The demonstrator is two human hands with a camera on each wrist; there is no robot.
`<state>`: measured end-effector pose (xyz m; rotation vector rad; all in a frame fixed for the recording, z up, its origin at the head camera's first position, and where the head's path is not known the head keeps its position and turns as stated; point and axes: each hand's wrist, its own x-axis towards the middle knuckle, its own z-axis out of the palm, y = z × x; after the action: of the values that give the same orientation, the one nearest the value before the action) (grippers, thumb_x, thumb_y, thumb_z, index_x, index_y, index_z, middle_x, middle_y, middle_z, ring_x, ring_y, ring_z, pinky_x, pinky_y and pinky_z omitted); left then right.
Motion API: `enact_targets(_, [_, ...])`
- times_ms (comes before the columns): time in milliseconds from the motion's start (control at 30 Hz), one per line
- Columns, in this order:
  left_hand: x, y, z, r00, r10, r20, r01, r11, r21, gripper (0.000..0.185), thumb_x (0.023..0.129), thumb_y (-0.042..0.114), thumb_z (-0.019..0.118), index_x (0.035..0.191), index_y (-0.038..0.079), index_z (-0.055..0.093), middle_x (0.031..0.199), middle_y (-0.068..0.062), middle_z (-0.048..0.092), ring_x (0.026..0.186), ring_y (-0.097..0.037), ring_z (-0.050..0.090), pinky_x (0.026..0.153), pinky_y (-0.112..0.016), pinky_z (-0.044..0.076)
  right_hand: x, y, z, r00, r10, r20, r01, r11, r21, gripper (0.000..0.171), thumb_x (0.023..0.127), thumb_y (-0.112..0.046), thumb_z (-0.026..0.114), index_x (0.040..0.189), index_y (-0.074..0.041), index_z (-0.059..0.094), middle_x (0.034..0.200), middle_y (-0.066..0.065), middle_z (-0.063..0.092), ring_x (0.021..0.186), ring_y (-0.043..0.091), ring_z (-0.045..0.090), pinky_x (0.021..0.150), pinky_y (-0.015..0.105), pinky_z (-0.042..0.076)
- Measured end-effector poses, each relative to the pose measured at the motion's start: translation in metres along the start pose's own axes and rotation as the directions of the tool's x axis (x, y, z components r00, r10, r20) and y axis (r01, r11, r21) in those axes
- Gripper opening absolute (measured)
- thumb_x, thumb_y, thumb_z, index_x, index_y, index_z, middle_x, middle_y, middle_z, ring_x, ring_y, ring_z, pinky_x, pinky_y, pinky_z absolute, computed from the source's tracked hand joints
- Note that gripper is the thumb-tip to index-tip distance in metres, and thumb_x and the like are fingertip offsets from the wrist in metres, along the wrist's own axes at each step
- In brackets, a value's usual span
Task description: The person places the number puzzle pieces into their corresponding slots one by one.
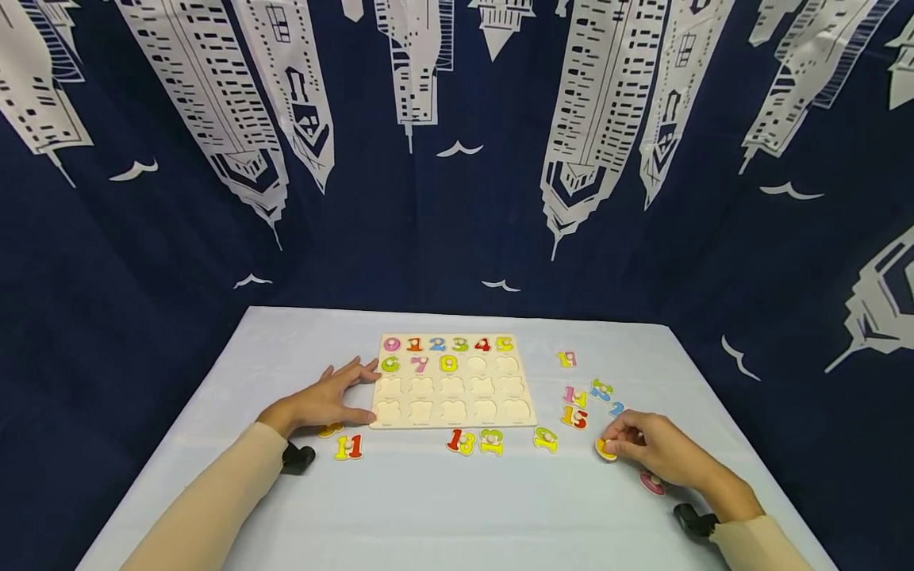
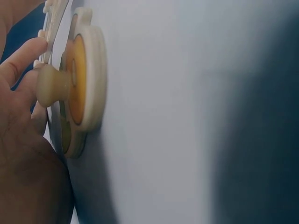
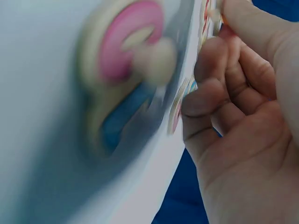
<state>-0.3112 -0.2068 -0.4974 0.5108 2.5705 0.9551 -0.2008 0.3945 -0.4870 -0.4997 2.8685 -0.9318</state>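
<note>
Nine number pieces already sit in the puzzle board [image 1: 453,381] in the head view, filling its top row and the first three slots of the second, while the remaining slots lie bare and loose pieces such as the 11 [image 1: 349,447] and 13 [image 1: 462,442] lie scattered on the table [image 1: 428,507] from 3 to 7 o'clock of it. The left hand [image 1: 330,400] rests flat with straight fingers against the board's 9 o'clock edge, and the left wrist view shows a knobbed yellow piece [image 2: 80,88] just beside that hand. The right hand [image 1: 653,448] pinches an orange piece [image 1: 605,450] at the board's 4 o'clock, and the blurred right wrist view shows its fingers curled near a pink piece [image 3: 131,46] on the table.
</note>
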Motion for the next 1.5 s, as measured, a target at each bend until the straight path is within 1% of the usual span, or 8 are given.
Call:
enact_targets(200, [-0.003, 0.000, -0.002, 1.000, 0.017, 0.004, -0.017, 1.000, -0.010, 0.089, 0.092, 0.047, 0.097, 0.169, 0.024, 0.059, 0.197, -0.003, 0.023, 0.186, -0.041, 0.002, 0.147, -0.072, -0.014, 0.031, -0.024, 0.012, 0.995, -0.068, -0.073, 0.070, 0.997, 0.020, 0.013, 0.105, -0.022, 0.089, 0.104, -0.017, 0.077, 0.090, -0.009, 0.069, 0.082, -0.001, 0.059, 0.070, 0.020, 0.055])
enact_targets(333, [-0.004, -0.001, -0.004, 1.000, 0.017, 0.003, -0.017, 1.000, -0.008, 0.089, 0.093, 0.047, 0.097, 0.170, 0.024, 0.059, 0.198, -0.001, 0.022, 0.187, -0.040, 0.001, 0.148, -0.071, -0.015, 0.057, -0.041, 0.019, 0.986, -0.124, -0.113, 0.130, 0.990, 0.054, 0.013, 0.106, -0.018, 0.087, 0.104, -0.014, 0.075, 0.098, -0.003, 0.070, 0.081, 0.001, 0.063, 0.068, 0.021, 0.059])
enact_targets(500, [-0.003, 0.000, -0.003, 1.000, 0.014, 0.011, -0.014, 1.000, -0.008, 0.090, 0.093, 0.048, 0.097, 0.170, 0.025, 0.058, 0.198, -0.001, 0.022, 0.187, -0.040, 0.000, 0.148, -0.072, -0.014, 0.089, -0.060, 0.030, 0.988, -0.110, -0.110, 0.120, 0.989, 0.085, 0.016, 0.107, -0.019, 0.087, 0.107, -0.011, 0.073, 0.097, 0.003, 0.075, 0.072, 0.004, 0.062, 0.060, 0.021, 0.054])
enact_targets(733, [-0.005, -0.001, -0.002, 1.000, -0.012, 0.007, 0.012, 1.000, 0.001, 0.091, 0.092, 0.050, 0.097, 0.171, 0.028, 0.058, 0.198, -0.003, 0.020, 0.187, -0.040, 0.001, 0.148, -0.071, -0.013, 0.138, -0.086, 0.049, 0.984, -0.125, -0.125, 0.138, 0.985, 0.105, 0.017, 0.105, -0.016, 0.089, 0.104, -0.009, 0.075, 0.093, 0.003, 0.078, 0.077, 0.008, 0.065, 0.067, 0.019, 0.056])
enact_targets(1000, [-0.001, -0.002, -0.003, 0.999, -0.032, 0.008, 0.032, 0.999, 0.012, 0.091, 0.092, 0.053, 0.097, 0.171, 0.033, 0.057, 0.199, -0.001, 0.017, 0.187, -0.037, 0.000, 0.149, -0.069, -0.013, 0.187, -0.104, 0.066, 0.989, -0.030, -0.147, 0.039, 0.998, 0.058, 0.019, 0.103, -0.019, 0.092, 0.099, -0.010, 0.076, 0.079, 0.003, 0.076, 0.068, 0.010, 0.064, 0.063, 0.021, 0.049])
enact_targets(1100, [0.001, 0.000, -0.004, 1.000, -0.025, 0.010, 0.025, 1.000, 0.005, 0.090, 0.092, 0.051, 0.097, 0.171, 0.032, 0.058, 0.199, 0.001, 0.018, 0.187, -0.035, 0.000, 0.149, -0.068, -0.013, 0.199, -0.108, 0.071, 0.990, 0.022, -0.137, -0.011, 0.997, 0.080, 0.019, 0.103, -0.019, 0.092, 0.099, -0.008, 0.076, 0.076, 0.005, 0.078, 0.064, 0.009, 0.070, 0.062, 0.021, 0.047])
enact_targets(1267, [0.002, 0.000, -0.004, 1.000, -0.014, 0.008, 0.014, 1.000, 0.013, 0.089, 0.093, 0.049, 0.096, 0.171, 0.030, 0.058, 0.199, 0.001, 0.019, 0.187, -0.035, 0.001, 0.149, -0.067, -0.013, 0.210, -0.112, 0.079, 0.991, 0.100, -0.093, -0.083, 0.982, 0.171, 0.017, 0.104, -0.015, 0.090, 0.102, -0.004, 0.078, 0.084, 0.008, 0.082, 0.065, 0.009, 0.079, 0.060, 0.017, 0.049])
enact_targets(1500, [0.000, -0.002, -0.004, 1.000, -0.011, 0.003, 0.011, 1.000, 0.012, 0.088, 0.093, 0.050, 0.096, 0.169, 0.029, 0.059, 0.198, 0.002, 0.021, 0.187, -0.034, 0.002, 0.150, -0.067, -0.013, 0.215, -0.114, 0.086, 0.982, 0.161, -0.103, -0.134, 0.965, 0.225, 0.012, 0.104, -0.012, 0.090, 0.102, -0.003, 0.081, 0.087, 0.007, 0.082, 0.065, 0.007, 0.079, 0.059, 0.014, 0.050])
